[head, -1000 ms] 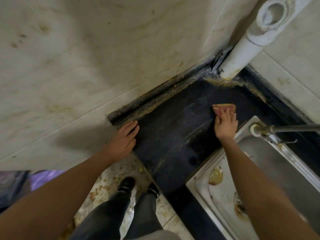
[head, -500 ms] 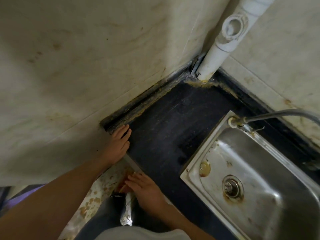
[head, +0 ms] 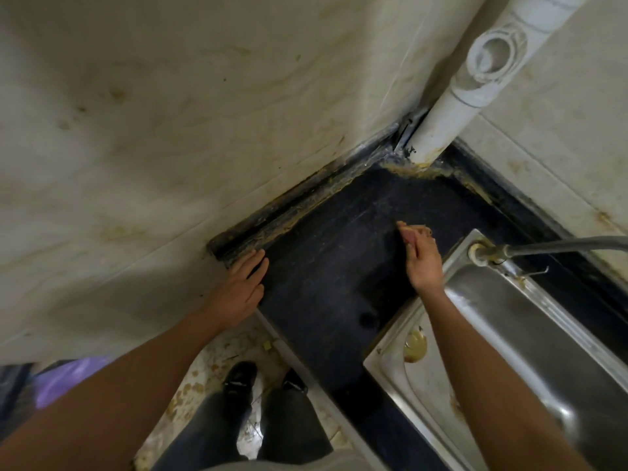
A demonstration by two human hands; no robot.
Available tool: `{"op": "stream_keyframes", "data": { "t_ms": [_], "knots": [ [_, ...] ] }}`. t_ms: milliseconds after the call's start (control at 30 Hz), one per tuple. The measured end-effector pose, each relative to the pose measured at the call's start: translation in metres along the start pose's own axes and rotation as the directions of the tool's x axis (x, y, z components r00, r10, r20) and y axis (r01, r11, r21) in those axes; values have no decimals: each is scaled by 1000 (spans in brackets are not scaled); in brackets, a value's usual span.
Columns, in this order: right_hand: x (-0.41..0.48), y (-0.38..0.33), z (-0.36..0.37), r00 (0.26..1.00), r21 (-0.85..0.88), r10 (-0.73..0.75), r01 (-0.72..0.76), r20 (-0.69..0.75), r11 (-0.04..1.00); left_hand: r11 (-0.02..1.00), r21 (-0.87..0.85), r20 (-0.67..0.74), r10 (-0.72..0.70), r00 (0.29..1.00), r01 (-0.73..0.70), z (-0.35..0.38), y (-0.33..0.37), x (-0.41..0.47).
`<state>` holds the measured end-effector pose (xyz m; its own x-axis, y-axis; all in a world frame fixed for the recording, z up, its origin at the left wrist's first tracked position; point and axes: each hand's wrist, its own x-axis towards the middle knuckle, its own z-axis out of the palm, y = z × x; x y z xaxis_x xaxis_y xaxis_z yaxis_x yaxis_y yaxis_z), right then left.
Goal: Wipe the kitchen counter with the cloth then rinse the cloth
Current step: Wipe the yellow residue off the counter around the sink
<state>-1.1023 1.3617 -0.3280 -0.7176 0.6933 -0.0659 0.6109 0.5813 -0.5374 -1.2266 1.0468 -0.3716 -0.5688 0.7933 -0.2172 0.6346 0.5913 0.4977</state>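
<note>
The black kitchen counter (head: 326,277) runs between the stained wall and the steel sink (head: 503,338). My right hand (head: 423,263) presses a small pinkish-brown cloth (head: 409,232) flat on the counter, near the sink's far left corner; only the cloth's edge shows beyond my fingers. My left hand (head: 241,290) rests flat and open on the counter's left end, against the wall, holding nothing.
A white drain pipe (head: 452,110) comes down into the back corner, with brown grime at its foot. A grey tap spout (head: 557,246) reaches over the sink from the right. Below the counter are a dirty floor and my shoes (head: 239,375).
My right hand went from the counter's front edge near my body back out to the middle, pushing the cloth away from me. My left hand stayed put.
</note>
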Motion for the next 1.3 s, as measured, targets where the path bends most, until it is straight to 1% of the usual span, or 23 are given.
{"op": "stream_keyframes", "data": {
  "t_ms": [67, 100, 200, 300, 467, 600, 733, 767, 833, 867, 900, 933, 967, 1000, 1033, 1067, 1100, 1133, 1167, 1200, 1233, 1267, 1300],
  "knots": [
    [17, 9, 17, 989, -186, 143, -133, 46, 974, 999, -38, -50, 14, 999, -15, 3, -1, 0],
    [25, 7, 21, 986, -211, 160, -147, 48, 966, 998, -37, -90, 38, 995, -41, 3, 0, -1],
    [62, -7, 22, 991, -206, 102, -82, 88, 975, 999, 5, -77, 36, 996, -35, -4, 2, -2],
    [99, -29, 29, 990, -201, 72, -46, 125, 978, 997, 45, -132, 68, 989, -63, 1, 1, -2],
    [51, -77, 78, 954, -207, -193, 242, 231, 948, 995, -17, -182, 89, 979, -94, 1, -1, -1],
    [-59, -96, 102, 837, -165, -459, 519, 297, 839, 996, -3, -166, 91, 982, -93, 1, -2, -1],
    [-145, -82, 106, 690, -95, -618, 692, 377, 715, 997, 10, -165, 82, 983, -82, 1, -1, 2],
    [-158, -76, 105, 647, -80, -641, 727, 413, 682, 999, -20, -107, 45, 993, -48, 1, -1, 1],
    [-168, -68, 101, 617, -106, -678, 766, 401, 634, 999, -33, -10, 2, 1000, -2, 0, -2, 0],
    [-169, -70, 95, 634, -110, -676, 754, 374, 647, 999, -33, -1, -4, 1000, 4, 0, -2, 0],
    [-168, -77, 86, 681, 5, -643, 685, 350, 728, 999, -46, -5, -11, 1000, 11, 1, -1, 1],
    [-165, -87, 74, 769, 222, -566, 521, 297, 824, 998, -53, -5, -19, 1000, 19, 0, -1, 2],
    [-159, -100, 61, 871, 477, -353, 164, 341, 863, 998, -52, 11, -32, 999, 32, -1, 0, 3],
    [-151, -111, 47, 882, 675, -143, -231, 450, 701, 997, -51, 29, -53, 998, 54, -2, 1, 3],
    [-143, -114, 38, 842, 764, -21, -478, 538, 433, 994, -68, 36, -78, 996, 80, -4, 3, 3],
    [-135, -114, 30, 810, 794, 19, -578, 585, 187, 988, -124, 16, -88, 996, 89, -5, 7, 2],
    [-128, -113, 22, 796, 796, 15, -605, 606, -15, 977, -201, -9, -76, 997, 73, -8, 14, 2],
    [-122, -115, 13, 799, 791, -9, -596, 601, -138, 959, -282, -36, -47, 998, 35, -13, 26, 1],
    [-118, -115, 7, 812, 795, -17, -576, 584, -191, 916, -401, -43, -21, 999, 2, -16, 40, 3],
    [-116, -116, 2, 818, 801, -20, -567, 575, -194, 815, -580, -27, -30, 999, 9, -22, 56, 5],
    [-114, -114, -1, 819, 798, -36, -567, 573, -205, 622, -777, 56, -81, 995, 94, -32, 73, 8],
    [-112, -113, -4, 824, 800, -40, -559, 565, -216, 382, -908, 144, -102, 984, 172, -40, 86, 12],
    [-111, -111, -8, 834, 813, -33, -545, 551, -205, 168, -961, 201, -109, 973, 218, -46, 94, 16]
  ]
}}
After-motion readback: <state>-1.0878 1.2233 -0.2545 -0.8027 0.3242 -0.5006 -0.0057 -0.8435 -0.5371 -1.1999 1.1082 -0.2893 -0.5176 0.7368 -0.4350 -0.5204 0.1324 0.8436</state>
